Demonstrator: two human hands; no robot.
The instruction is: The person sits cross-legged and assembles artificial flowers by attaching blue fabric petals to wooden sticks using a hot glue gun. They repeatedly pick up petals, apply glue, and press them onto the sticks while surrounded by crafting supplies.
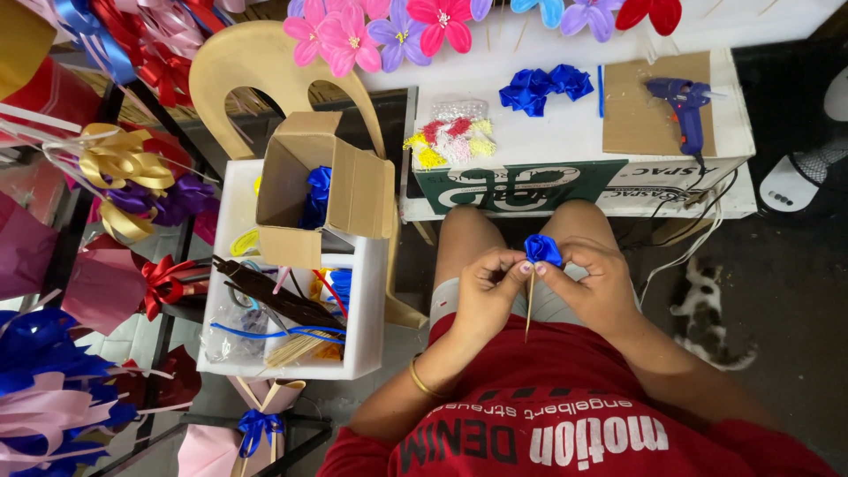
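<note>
We have both hands up over our lap, working a small blue ribbon rose (542,248) on a thin wooden stick (529,305). Our left hand (485,287) pinches the base of the rose where it meets the stick, thumb and fingers closed on it, and our right hand (597,281) is closed on the other side of the bloom, fingertips pressed into the blue folds. The 2 hands meet at the flower, which sits between them just above our knees, with the stick hanging down toward our red shirt.

By our reading, we are in the shaping step: the ribbon looks wound into a bud and we are tightening or turning its outer folds around the stick. The next move would call for a steady pinch at the base so the wraps do not spring loose while the free fingers settle the last fold; whether any glue is on it we cannot tell.

On the white table (565,141) ahead lie 2 finished blue ribbon pieces (544,86), a blue glue gun (685,104) resting on cardboard, and a small pile of coloured bits (452,140). To our left a white bin (364,291) holds an open cardboard box (322,181) and more sticks. A cat (705,314) lies on the floor at our right
</note>
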